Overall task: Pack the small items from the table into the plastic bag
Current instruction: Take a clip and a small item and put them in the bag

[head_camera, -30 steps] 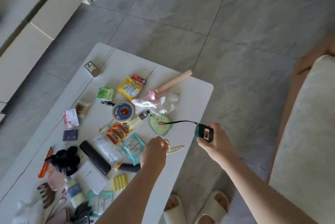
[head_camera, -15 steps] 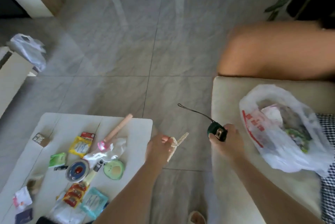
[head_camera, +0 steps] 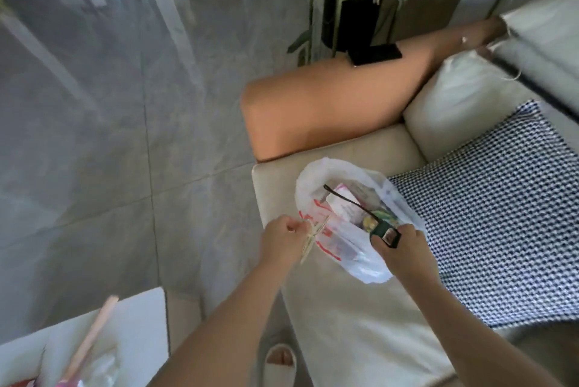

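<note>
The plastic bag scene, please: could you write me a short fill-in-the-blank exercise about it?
1. The plastic bag lies on the ____.
2. The right hand grips a small dark ____ gadget with a black strap.
3. The ____ hand pinches a pale hair clip.

Missing words: sofa; green; left

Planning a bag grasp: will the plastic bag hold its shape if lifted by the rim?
Probably not. The bag looks thin and crumpled, slumped on the sofa, so likely floppy. Its visible contents would probably sag to the bottom and could slide out the open mouth.
</note>
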A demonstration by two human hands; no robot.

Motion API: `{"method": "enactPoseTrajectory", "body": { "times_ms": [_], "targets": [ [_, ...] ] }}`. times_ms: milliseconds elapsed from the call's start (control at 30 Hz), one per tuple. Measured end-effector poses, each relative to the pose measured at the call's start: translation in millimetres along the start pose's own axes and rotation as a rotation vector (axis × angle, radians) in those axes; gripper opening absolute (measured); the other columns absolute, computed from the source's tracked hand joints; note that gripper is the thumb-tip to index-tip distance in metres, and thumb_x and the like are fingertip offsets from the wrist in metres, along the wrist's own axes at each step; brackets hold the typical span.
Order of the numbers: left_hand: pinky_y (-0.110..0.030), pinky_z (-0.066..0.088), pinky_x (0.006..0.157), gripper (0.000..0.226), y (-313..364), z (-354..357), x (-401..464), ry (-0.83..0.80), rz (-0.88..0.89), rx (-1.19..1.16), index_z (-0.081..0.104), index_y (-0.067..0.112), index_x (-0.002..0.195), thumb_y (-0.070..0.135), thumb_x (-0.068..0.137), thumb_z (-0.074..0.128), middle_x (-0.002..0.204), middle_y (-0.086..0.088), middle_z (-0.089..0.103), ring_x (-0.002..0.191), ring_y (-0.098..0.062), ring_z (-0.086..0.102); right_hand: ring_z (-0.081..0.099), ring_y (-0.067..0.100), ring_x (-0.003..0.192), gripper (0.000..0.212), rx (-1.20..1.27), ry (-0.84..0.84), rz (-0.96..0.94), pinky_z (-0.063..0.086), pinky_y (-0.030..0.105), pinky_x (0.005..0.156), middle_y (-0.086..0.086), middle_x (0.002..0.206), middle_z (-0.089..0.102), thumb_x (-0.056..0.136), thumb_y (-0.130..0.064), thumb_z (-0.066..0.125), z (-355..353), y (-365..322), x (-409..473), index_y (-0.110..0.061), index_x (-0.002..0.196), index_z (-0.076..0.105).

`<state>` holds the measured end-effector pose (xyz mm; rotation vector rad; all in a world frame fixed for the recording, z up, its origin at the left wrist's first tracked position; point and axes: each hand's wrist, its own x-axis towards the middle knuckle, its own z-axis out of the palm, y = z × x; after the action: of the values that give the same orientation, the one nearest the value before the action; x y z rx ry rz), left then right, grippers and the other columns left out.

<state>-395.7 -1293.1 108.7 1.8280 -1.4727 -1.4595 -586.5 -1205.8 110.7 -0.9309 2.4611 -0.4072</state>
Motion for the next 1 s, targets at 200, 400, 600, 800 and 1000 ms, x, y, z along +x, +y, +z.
{"method": "enactPoseTrajectory", "body": {
  "times_ms": [200,400,600,800,1000],
  "targets": [
    [-0.039,0.056,0.07,0.035,42,50,55,-0.128,0.119,0.2,0.063,0.001,0.067,0.034,0.078,0.06,0.07,-0.02,0.066,0.068,-0.032,0.066,0.058,0.028,0.08,0.056,-0.209,-0.067,0.123,0.049,0.033,0.067,0.009,0.096,0.056,0.081,-0.057,0.051,-4,23,38,-0.008,0.108,0.05],
    [-0.041,0.057,0.07,0.031,49,83,123,-0.213,0.081,0.375,0.061,0.012,0.063,0.035,0.083,0.056,0.067,-0.014,0.066,0.058,-0.026,0.061,0.051,0.022,0.08,0.059,-0.347,-0.153,0.163,0.041,0.028,0.068,0.004,0.094,0.055,0.084,-0.064,0.042,15,17,77,-0.012,0.111,0.05],
    [-0.032,0.053,0.078,0.034,45,101,168,-0.237,0.009,0.441,0.05,0.02,0.061,0.038,0.089,0.053,0.081,-0.006,0.074,0.081,-0.025,0.069,0.06,0.024,0.099,0.063,-0.287,-0.167,0.191,0.041,0.027,0.069,0.006,0.108,0.061,0.085,-0.064,0.043,50,3,112,-0.013,0.12,0.051],
    [-0.043,0.059,0.08,0.025,27,121,192,-0.281,-0.066,0.391,0.056,0.019,0.073,0.036,0.09,0.053,0.08,-0.006,0.073,0.074,-0.025,0.072,0.06,0.024,0.094,0.052,-0.198,-0.163,0.146,0.05,0.031,0.072,0.005,0.102,0.062,0.089,-0.055,0.046,85,-2,134,-0.011,0.115,0.054],
    [-0.043,0.059,0.08,0.017,19,119,185,-0.276,-0.085,0.411,0.06,0.016,0.096,0.022,0.092,0.044,0.094,-0.006,0.07,0.085,-0.026,0.07,0.058,0.025,0.111,0.042,-0.129,-0.169,0.05,0.052,0.041,0.088,0.007,0.126,0.056,0.094,-0.036,0.047,85,-7,126,-0.014,0.129,0.046]
  ]
}}
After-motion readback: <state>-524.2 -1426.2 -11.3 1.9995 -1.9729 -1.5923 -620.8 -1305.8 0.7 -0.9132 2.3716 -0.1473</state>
